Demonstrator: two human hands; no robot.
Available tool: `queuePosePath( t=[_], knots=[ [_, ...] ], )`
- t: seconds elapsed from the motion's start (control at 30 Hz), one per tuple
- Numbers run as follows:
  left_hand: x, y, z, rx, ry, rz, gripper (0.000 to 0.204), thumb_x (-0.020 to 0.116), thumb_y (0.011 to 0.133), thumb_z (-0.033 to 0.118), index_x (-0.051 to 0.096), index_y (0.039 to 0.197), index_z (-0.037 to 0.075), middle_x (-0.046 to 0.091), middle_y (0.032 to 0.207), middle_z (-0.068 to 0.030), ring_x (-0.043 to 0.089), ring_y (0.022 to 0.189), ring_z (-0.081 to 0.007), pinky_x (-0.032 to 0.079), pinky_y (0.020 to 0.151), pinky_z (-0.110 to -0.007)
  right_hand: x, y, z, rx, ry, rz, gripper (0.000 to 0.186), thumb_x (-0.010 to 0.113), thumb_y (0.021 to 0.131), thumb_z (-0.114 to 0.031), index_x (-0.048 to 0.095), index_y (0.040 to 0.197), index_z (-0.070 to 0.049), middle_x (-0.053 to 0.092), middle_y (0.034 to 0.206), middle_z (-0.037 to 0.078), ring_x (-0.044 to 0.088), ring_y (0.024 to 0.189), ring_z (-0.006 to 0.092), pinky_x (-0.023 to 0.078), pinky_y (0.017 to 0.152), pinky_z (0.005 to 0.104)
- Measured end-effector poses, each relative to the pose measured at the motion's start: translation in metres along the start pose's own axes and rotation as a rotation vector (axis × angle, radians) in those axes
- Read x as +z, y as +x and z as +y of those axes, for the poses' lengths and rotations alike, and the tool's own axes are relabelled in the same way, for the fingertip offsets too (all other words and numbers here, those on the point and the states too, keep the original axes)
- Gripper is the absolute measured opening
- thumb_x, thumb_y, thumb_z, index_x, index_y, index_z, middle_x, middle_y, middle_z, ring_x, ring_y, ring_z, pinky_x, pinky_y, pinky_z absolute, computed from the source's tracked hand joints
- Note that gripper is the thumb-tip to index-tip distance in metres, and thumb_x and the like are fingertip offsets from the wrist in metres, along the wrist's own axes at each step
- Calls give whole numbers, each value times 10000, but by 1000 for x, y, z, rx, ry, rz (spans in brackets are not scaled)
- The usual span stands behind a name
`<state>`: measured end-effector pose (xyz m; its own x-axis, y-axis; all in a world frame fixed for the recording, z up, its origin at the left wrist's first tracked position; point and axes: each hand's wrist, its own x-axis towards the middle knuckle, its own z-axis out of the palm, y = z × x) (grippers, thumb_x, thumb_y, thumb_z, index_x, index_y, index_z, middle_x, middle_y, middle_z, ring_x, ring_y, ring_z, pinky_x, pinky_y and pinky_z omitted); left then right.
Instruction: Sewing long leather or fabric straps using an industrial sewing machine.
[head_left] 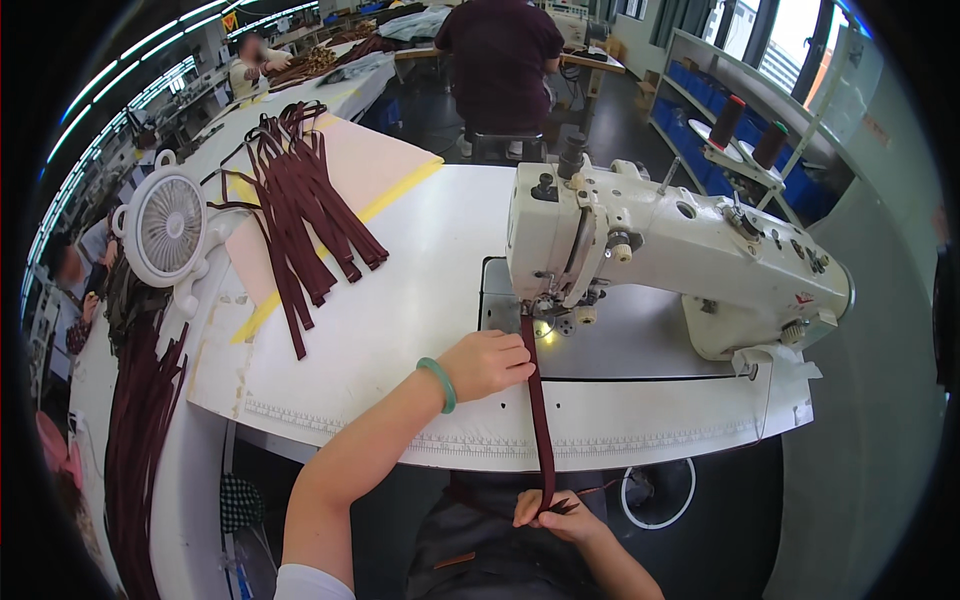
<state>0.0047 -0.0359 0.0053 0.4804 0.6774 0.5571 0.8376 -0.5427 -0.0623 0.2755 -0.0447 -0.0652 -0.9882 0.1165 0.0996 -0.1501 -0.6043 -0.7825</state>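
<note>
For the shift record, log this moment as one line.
left hand: touching maroon strip | right hand: holding strip's near part | sewing machine: strip at needle area | strip bundle: left of machine

1. White, curved-front tabletop (400,340): a printed ruler scale of fine dark ticks (640,443) runs along its front edge; its figures are too small to read.
2. White metal sewing machine (650,220): a small, angular red emblem (804,298) stands near the right end of its body.
3. Orange-yellow sign (230,20), high in the left background: its dark marking is too small to read.
</note>
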Motion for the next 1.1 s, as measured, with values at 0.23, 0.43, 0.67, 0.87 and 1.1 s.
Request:
queuePosePath(
  t=[0.23, 0.43, 0.67, 0.87, 1.1],
  knots=[
    [-1, -2, 0, -10, -12, -16, 155, 558, 643, 57, 563, 798, 66, 507, 771, -13, 509, 775, -162, 440, 636, -273, 3, -8, -4, 63, -136, -208, 168, 564, 831, -107, 622, 929, 17, 579, 947, 142, 524, 949, 244, 400, 832, 340],
    [1, -1, -1, -11, -15, -13, 153, 556, 644, 57, 566, 797, 64, 508, 774, -13, 509, 777, -163, 440, 644, -273, 5, -9, -5, 112, -119, -329, 193, 569, 834, -138, 622, 921, 25, 584, 954, 137, 531, 930, 241, 391, 832, 347],
    [-2, 0, 1, -39, -16, -77, 145, 581, 678, 82, 591, 821, 66, 558, 825, -16, 549, 796, -170, 463, 644, -276, 4, -2, 12, 2, 227, 161, 229, 587, 825, -193, 604, 935, 8, 574, 785, 88, 486, 706, 108, 332, 585, 198],
    [-2, 0, 1, -39, -25, -63, 158, 579, 673, 79, 592, 830, 62, 557, 829, -22, 551, 809, -175, 464, 650, -280, 6, 6, 10, -54, 172, 183, 227, 574, 832, -197, 603, 893, 20, 546, 780, 80, 425, 650, 99, 325, 585, 210],
    [-1, 0, 0, -52, -37, -56, 163, 580, 676, 81, 593, 838, 65, 559, 838, -25, 552, 822, -180, 466, 660, -283, 9, -6, 6, -21, 44, 70, 228, 572, 832, -202, 609, 859, 22, 569, 862, 127, 518, 773, 186, 396, 695, 283]
  ],
)
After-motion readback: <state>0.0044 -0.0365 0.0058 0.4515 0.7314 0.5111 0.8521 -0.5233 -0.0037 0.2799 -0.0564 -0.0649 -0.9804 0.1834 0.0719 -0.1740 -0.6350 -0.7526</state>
